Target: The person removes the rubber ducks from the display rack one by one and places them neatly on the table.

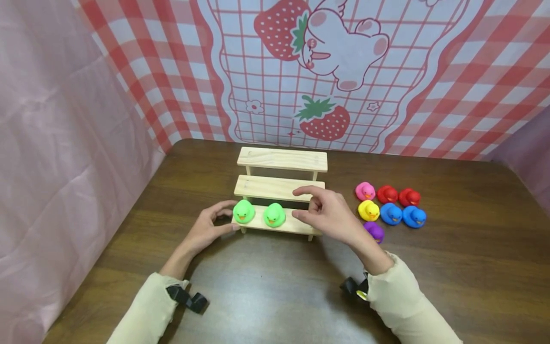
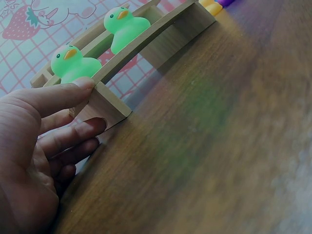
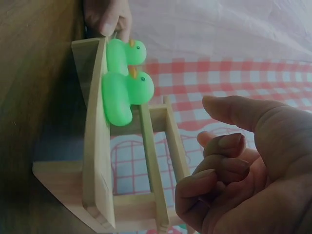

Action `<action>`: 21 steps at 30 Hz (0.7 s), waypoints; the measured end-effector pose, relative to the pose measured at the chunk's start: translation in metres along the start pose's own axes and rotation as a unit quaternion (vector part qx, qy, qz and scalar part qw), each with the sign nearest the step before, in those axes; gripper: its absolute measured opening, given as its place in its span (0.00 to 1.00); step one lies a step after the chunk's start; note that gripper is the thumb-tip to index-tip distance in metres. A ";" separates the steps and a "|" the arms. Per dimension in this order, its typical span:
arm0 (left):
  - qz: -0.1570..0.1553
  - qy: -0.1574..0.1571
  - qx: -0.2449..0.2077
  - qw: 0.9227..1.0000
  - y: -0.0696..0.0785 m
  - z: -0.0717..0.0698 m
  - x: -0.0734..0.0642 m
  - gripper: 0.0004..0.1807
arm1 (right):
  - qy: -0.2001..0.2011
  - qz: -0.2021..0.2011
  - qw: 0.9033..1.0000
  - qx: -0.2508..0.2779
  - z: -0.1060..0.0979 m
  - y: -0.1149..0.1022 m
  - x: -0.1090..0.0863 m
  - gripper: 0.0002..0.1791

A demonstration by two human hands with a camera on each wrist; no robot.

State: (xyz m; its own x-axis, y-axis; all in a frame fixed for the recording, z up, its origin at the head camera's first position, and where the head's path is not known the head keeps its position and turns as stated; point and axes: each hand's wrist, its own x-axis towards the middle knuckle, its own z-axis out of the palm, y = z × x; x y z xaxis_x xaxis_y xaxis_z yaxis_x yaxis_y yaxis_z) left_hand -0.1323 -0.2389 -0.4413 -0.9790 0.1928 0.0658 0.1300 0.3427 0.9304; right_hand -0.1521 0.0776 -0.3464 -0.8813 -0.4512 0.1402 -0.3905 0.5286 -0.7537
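A three-step wooden display stand (image 1: 281,188) stands on the table. Two green rubber ducks sit on its lowest step: one duck (image 1: 244,211) at the left end, the other duck (image 1: 274,215) near the middle. My left hand (image 1: 207,226) holds the left end of that step; in the left wrist view the thumb (image 2: 58,97) lies against the board's corner and the fingers are beside the stand's leg. Over the step's right part hovers my right hand (image 1: 328,212), holding nothing. Its thumb and index finger are apart, and its other fingers are bent, as the right wrist view shows.
Right of the stand sit more rubber ducks: a pink duck (image 1: 365,191), two red ducks (image 1: 387,194), a yellow duck (image 1: 368,210), two blue ducks (image 1: 391,213) and a purple duck (image 1: 374,231), partly behind the right wrist. A checked cloth (image 1: 180,71) hangs behind the table.
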 end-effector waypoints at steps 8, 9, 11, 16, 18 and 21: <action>0.005 -0.001 0.000 1.000 0.000 0.000 0.000 0.34 | -0.016 0.002 1.000 0.011 0.015 -0.001 0.004 0.21; 0.006 -0.001 -0.001 1.000 0.000 0.000 0.000 0.34 | -0.018 0.001 1.000 0.012 0.017 -0.002 0.005 0.21; 0.007 -0.001 -0.001 1.000 0.000 0.000 0.000 0.34 | -0.021 0.000 1.000 0.014 0.021 -0.002 0.006 0.21; 0.005 0.000 0.001 1.000 -0.002 0.000 0.001 0.34 | -0.023 -0.004 1.000 0.011 0.027 -0.003 0.008 0.21; 0.005 0.000 0.001 1.000 -0.002 0.000 0.001 0.34 | -0.022 -0.006 1.000 0.007 0.030 -0.003 0.009 0.21; 0.003 -0.001 0.001 1.000 -0.002 0.000 0.001 0.34 | -0.023 -0.004 1.000 0.005 0.034 -0.003 0.010 0.21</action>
State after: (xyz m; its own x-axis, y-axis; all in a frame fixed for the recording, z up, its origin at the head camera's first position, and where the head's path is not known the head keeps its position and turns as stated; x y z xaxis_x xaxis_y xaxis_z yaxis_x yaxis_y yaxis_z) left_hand -0.1337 -0.2395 -0.4426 -0.9781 0.1959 0.0706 0.1358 0.3429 0.9295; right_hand -0.1511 0.0471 -0.3642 -0.8649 -0.4883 0.1160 -0.3941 0.5175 -0.7595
